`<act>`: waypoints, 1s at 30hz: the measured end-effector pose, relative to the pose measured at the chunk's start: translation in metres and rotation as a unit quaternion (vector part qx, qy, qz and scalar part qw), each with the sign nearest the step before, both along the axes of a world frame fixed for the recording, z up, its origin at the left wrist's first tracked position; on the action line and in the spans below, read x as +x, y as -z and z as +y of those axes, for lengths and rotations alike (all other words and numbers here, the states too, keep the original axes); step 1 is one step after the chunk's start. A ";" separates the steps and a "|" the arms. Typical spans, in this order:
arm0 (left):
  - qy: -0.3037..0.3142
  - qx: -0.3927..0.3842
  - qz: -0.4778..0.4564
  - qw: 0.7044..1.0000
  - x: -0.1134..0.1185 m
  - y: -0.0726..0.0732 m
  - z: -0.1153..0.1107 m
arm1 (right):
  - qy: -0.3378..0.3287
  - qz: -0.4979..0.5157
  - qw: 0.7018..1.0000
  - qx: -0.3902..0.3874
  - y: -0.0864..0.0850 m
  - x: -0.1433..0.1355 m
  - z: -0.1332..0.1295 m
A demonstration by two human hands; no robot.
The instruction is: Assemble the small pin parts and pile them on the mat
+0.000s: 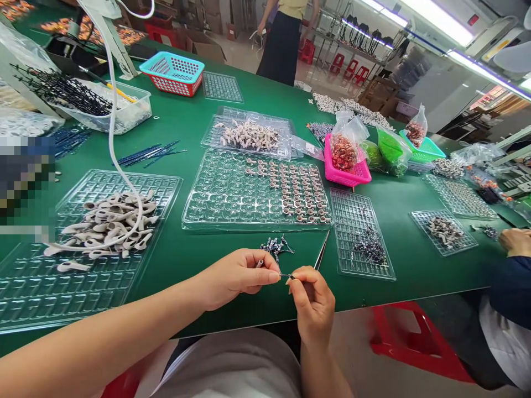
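Head view: left hand and right hand, both pinching one thin dark-tipped lead between them, which a slight fingertip hold could let slip into the loose component pile beyond the left.

The left hand and right hand cover most of the thin piece between their fingertips, too small to make out. The right hand hides the lower end of a pointed metal tool. The top edge cuts off a standing person; the right edge crops a co-worker's hand. A pixelated patch blurs the far left.
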State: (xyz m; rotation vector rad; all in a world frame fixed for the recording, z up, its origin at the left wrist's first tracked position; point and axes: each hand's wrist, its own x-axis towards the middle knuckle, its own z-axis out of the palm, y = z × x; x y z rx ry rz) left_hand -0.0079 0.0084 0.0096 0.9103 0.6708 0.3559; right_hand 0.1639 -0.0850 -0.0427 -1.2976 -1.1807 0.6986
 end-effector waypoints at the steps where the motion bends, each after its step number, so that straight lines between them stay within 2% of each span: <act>1: 0.003 -0.020 -0.012 1.000 0.000 0.001 0.000 | -0.004 0.001 1.000 0.002 0.000 0.000 0.000; 5: 0.015 -0.046 -0.041 0.998 0.000 0.003 -0.001 | -0.024 0.004 1.000 0.004 0.000 0.001 0.000; 12: 0.034 0.001 -0.018 0.999 0.000 0.001 -0.001 | -0.033 0.007 0.999 0.016 0.000 0.001 0.000; 16: 0.040 0.080 0.015 0.996 -0.003 -0.005 -0.001 | -0.006 0.006 1.000 0.028 0.000 0.000 -0.001; 21: 0.017 0.077 0.003 0.997 -0.008 -0.005 0.000 | 0.043 -0.007 0.999 0.019 0.002 -0.001 -0.001; 24: 0.017 0.179 0.076 0.981 -0.007 -0.004 -0.003 | 0.061 -0.015 0.998 0.014 0.003 -0.002 -0.002; 27: 0.011 0.313 0.155 0.937 -0.004 -0.002 -0.007 | 0.063 -0.040 0.997 0.015 0.003 -0.002 -0.003; 30: 0.002 0.362 0.176 0.916 -0.001 0.001 -0.010 | 0.056 -0.066 0.996 0.019 0.002 -0.002 -0.004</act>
